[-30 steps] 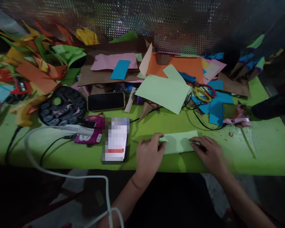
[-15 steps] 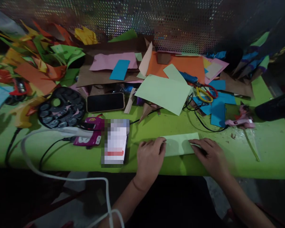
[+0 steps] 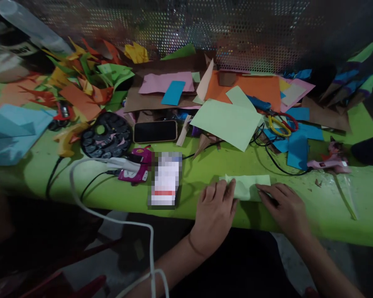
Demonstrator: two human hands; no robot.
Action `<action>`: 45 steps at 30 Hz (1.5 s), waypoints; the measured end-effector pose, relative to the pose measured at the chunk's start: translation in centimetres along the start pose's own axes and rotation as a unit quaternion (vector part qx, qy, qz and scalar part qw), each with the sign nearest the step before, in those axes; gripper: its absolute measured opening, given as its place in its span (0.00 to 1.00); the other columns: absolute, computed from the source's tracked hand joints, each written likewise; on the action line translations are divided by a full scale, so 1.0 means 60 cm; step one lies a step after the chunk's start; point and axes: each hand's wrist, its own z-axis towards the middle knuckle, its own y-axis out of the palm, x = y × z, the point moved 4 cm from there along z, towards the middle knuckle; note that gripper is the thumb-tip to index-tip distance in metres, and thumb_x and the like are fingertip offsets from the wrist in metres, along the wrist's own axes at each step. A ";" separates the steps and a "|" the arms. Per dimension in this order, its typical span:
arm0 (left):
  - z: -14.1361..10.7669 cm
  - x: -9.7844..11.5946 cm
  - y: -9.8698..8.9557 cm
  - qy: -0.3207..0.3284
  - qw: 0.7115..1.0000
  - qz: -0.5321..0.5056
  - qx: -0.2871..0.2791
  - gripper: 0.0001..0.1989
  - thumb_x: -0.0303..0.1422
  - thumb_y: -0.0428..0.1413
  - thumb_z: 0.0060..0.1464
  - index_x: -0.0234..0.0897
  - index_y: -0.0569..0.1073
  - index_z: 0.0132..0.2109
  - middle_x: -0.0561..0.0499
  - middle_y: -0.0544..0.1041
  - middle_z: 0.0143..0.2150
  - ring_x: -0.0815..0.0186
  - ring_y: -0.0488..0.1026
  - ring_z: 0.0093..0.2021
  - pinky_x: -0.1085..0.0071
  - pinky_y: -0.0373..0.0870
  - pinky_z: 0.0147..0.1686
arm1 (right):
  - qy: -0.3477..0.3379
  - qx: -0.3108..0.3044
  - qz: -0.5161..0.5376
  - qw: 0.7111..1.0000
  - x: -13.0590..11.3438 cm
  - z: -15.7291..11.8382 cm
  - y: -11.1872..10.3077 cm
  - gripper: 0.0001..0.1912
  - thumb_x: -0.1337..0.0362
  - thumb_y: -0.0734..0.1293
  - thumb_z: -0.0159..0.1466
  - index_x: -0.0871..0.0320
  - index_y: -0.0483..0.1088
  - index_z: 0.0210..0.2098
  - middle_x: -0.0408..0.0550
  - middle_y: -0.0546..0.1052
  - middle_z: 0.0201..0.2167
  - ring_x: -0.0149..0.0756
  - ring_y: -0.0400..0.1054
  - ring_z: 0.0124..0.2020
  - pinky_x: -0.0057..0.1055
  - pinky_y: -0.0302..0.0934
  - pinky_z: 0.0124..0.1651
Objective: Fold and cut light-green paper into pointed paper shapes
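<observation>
1. Workpiece: a pale green paper strip point(image 3: 247, 190) lies near the front edge of the desk point(image 3: 190, 194), right of the middle of that edge, its long side running roughly along it. The surface of the strip is buckled between the two hands.
2. Left hand point(image 3: 216, 213): set at the left end of the strip. Fingers are bent and close together, with a narrow spread; the index and middle fingers touch the paper. The thumb is partly covered, so whether it pinches the strip cannot be told.
3. Right hand point(image 3: 287, 209): set at the right part of the strip. Thumb and index finger are drawn together at their tips, holding the paper, with a small gap open behind the tips. The remaining fingers are curled beside the index finger.
4. Left of the left hand: a phone with a lit, pixelated screen point(image 3: 166, 180) lies near the front edge, well apart from the strip. A magenta device point(image 3: 133, 174) lies just beside the phone.
5. Behind the strip: a large pale green sheet point(image 3: 225, 120) lies toward the rear edge; scissors with red and yellow handles point(image 3: 279, 129) lie beside it.
6. Toward the right edge: a pink glue gun point(image 3: 326, 166) lies on the desk, well apart from the right hand.
</observation>
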 end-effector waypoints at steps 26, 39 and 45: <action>-0.020 0.009 0.026 0.011 0.999 0.034 -0.025 0.25 0.38 0.55 0.61 0.35 0.67 0.63 0.47 0.72 0.44 0.57 0.63 0.43 0.58 0.63 0.42 | -0.011 0.023 -0.013 1.000 0.002 0.000 0.005 0.09 0.64 0.65 0.68 0.56 0.76 0.43 0.47 0.77 0.32 0.39 0.70 0.34 0.35 0.63 0.40; -0.026 0.012 0.031 0.031 0.999 -0.001 -0.038 0.30 0.42 0.56 0.61 0.49 0.61 0.67 0.47 0.70 0.54 0.56 0.64 0.51 0.58 0.64 0.49 | -0.016 0.022 -0.017 0.999 0.000 0.002 0.003 0.09 0.64 0.64 0.68 0.56 0.76 0.42 0.47 0.77 0.32 0.39 0.70 0.34 0.35 0.63 0.39; -0.026 0.012 0.034 0.031 0.999 0.014 -0.043 0.25 0.48 0.52 0.61 0.57 0.64 0.65 0.48 0.69 0.57 0.55 0.65 0.52 0.54 0.63 0.52 | -0.004 0.015 -0.012 1.000 -0.001 0.002 0.003 0.09 0.63 0.64 0.68 0.56 0.76 0.42 0.48 0.78 0.33 0.40 0.71 0.35 0.36 0.64 0.41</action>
